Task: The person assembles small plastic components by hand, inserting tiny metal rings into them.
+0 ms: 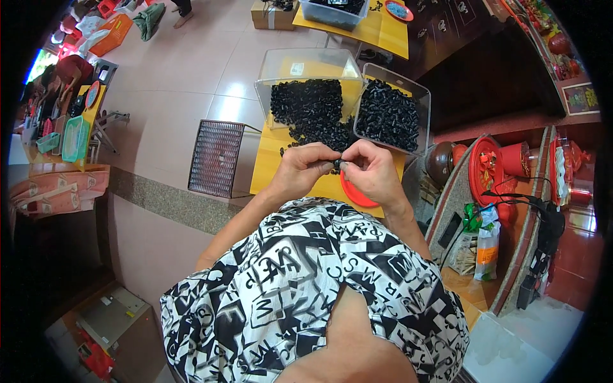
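Close together above the yellow table (267, 167), my left hand (302, 167) and my right hand (372, 171) pinch a small black piece (338, 164) between thumbs and forefingers. Its exact kind is too small to tell. Just beyond my fingers lies a heap of small black parts (310, 112), partly inside a clear plastic bin (305, 62) that seems tipped toward me. To the right stands a second clear bin (423, 121) filled with the same black parts (387, 110). A red plate (357, 193) shows partly below my right hand, which covers some of it.
A dark woven rack or stool (216, 158) stands left of the table. Farther back, another yellow table (383, 32) carries a clear bin, beside a cardboard box (273, 15). Shelves with red containers (514, 159) curve along the right. At the far left, a person (69, 73) bends over a table.
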